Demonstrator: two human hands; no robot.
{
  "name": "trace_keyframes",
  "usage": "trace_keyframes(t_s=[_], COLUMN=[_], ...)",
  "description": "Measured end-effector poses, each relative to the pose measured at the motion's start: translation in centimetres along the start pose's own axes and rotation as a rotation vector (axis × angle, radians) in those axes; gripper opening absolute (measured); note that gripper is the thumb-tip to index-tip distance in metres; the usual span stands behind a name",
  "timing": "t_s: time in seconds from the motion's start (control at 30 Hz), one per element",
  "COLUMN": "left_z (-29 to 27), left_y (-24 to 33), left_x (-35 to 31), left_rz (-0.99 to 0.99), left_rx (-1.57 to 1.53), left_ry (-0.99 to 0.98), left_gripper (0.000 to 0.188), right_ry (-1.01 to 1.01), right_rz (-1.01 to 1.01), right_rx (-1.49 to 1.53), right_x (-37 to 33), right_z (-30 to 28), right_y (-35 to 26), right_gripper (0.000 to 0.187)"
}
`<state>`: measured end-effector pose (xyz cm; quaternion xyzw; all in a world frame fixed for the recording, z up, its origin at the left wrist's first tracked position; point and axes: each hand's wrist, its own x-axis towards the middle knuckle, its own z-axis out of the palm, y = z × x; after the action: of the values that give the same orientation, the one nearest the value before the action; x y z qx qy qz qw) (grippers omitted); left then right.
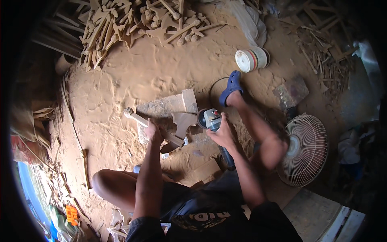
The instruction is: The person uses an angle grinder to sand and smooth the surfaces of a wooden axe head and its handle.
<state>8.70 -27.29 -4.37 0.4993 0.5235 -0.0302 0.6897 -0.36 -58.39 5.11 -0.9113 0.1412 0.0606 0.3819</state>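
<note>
Wooden axe [173, 125] lies on the sawdust floor in front of you, across a block [171, 105]. Your left hand [154, 131] is clamped round its handle; your right hand [221, 135] grips the angle grinder [210, 119], disc at the blade edge. Risks: disc could snag the curved blade and kick toward your bare leg or the left hand, since only one hand pins the piece. Loose dust gives poor footing for the block. Wood is pale, rough-cut; grinder is hard metal and plastic. A fan [304, 149] stands to your right, a tin [252, 59] beyond.
</note>
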Motion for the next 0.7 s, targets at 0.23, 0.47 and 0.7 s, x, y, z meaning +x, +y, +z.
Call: trace_keyframes(t_s=[0.23, 0.47, 0.7], left_z=[0.6, 0.3, 0.0], left_y=[0.1, 0.0, -0.3], left_x=[-0.2, 0.0, 0.8], left_rz=[0.009, -0.025, 0.006], left_rx=[-0.017, -0.1, -0.09], left_ry=[0.011, -0.014, 0.012], left_gripper=[0.041, 0.043, 0.047], right_ry=[-0.052, -0.08, -0.033], right_rz=[0.045, -0.019, 0.069], right_rx=[-0.033, 0.016, 0.016], right_x=[1.3, 1.1, 1.5], right_z=[-0.2, 0.1, 0.5], right_y=[-0.9, -0.8, -0.5], right_gripper=[0.104, 0.106, 0.109])
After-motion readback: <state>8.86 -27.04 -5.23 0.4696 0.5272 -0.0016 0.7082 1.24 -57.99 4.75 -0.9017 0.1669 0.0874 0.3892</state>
